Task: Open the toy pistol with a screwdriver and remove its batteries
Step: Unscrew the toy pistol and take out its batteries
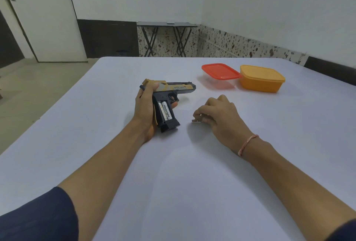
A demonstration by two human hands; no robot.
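A black and gold toy pistol (174, 89) lies on its side on the white table (173, 163), barrel pointing right. My left hand (144, 106) grips it around the back of the grip. The grip's compartment stands uncovered, showing two white batteries (164, 110), one labelled Heybright. To the right, my right hand (217, 114) rests on the table with its fingers curled over a small flat piece (195, 120) at the fingertips; what that piece is I cannot tell. No screwdriver is visible.
A clear box with a red lid (220, 71) and an orange lidded box (262, 78) stand at the back right of the table. Beyond the table are a folding table (166, 24) by the wall and a white door (44, 19) at left.
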